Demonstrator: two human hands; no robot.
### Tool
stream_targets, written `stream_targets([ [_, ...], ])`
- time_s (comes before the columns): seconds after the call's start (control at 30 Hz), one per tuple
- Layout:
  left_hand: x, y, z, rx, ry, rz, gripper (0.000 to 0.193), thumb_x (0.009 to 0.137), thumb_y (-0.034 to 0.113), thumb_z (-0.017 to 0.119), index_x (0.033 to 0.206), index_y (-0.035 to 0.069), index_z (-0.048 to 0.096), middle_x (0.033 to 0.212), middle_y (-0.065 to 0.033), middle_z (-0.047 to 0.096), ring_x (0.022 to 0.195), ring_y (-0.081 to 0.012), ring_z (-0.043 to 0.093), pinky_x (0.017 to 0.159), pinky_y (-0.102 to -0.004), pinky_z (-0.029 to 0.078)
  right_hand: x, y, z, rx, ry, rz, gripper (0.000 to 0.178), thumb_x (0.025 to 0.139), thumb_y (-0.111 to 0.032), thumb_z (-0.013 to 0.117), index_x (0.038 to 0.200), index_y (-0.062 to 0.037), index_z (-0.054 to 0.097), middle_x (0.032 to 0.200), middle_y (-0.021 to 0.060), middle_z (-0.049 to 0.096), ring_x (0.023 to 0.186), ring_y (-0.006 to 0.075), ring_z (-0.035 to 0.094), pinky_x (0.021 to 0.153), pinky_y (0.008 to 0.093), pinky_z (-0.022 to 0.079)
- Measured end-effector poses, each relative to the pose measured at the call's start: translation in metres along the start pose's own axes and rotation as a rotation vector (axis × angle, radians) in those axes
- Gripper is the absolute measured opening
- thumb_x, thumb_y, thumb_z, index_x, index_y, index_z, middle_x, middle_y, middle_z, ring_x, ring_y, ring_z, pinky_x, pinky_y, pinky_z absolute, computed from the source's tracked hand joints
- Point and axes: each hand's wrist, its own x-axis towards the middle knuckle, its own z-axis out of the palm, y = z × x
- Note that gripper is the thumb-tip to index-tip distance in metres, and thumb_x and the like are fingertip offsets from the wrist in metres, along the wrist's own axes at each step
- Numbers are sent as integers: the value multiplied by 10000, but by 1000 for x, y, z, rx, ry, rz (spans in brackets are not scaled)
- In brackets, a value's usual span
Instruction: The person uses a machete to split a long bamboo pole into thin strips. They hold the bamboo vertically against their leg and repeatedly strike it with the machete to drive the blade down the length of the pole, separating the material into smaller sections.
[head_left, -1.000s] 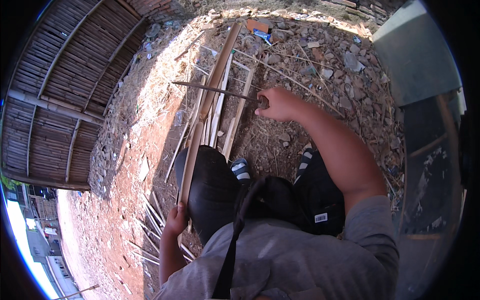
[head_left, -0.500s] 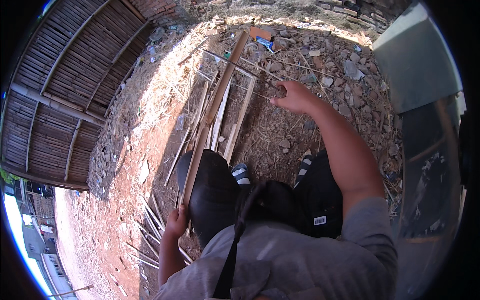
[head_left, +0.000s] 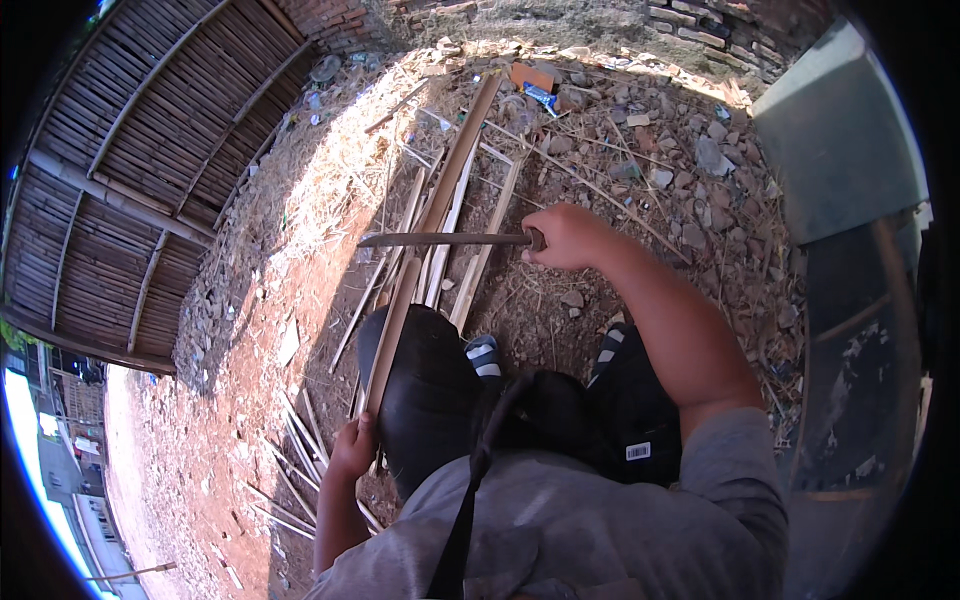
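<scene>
Two hands at work. Left hand [head_left: 352,450] has its fingers wrapped round the near end of a long pale split bamboo strip [head_left: 432,215], bracing it over the knee so it runs away across the dirt. Right hand [head_left: 563,237] fists the handle of a long dark blade [head_left: 440,239], laid crosswise on the strip.

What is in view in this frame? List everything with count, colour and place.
Long bamboo strip: one, tan, from the left hand up toward the wall.
Long blade: one, dark, lying across the strip.
Loose bamboo slats: several, pale, on the ground beside the strip.
Bamboo fence: one, brown, left.
Brick wall: reddish, top.
Stones: many, grey, upper right.
Left hand: grips the strip's near end.
Right hand: grips the blade's handle.
</scene>
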Motion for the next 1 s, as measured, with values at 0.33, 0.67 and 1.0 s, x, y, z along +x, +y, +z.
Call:
stream_targets([
  [0.33, -2, 12, -2, -171, -86, -62, 687, 1032, 601, 377, 755, 17, 609, 629, -34, 558, 604, -140, 529, 567, -334, 419, -4, -17, 17, 12, -45, -24, 285, 822, -291, 726, 1030, -100, 689, 951, 127, 704, 938, 337, 687, 801, 460, 546],
  [0.67, -1, 11, -2, -104, -53, -9, 710, 1032, 610, 369, 722, 17, 608, 609, -39, 554, 590, -150, 521, 563, -343, 415, -5, -12, 2, -87, -8, 8, 202, 824, -259, 711, 972, -122, 694, 897, 113, 701, 904, 330, 687, 784, 469, 544],
  [1.0, -1, 14, -2, -135, -61, -43, 707, 1034, 600, 371, 693, 22, 594, 612, -52, 565, 584, -163, 543, 570, -355, 441, -2, -1, 14, 15, -28, 16, 240, 814, -269, 723, 986, -105, 690, 903, 133, 700, 917, 336, 687, 797, 469, 538],
])
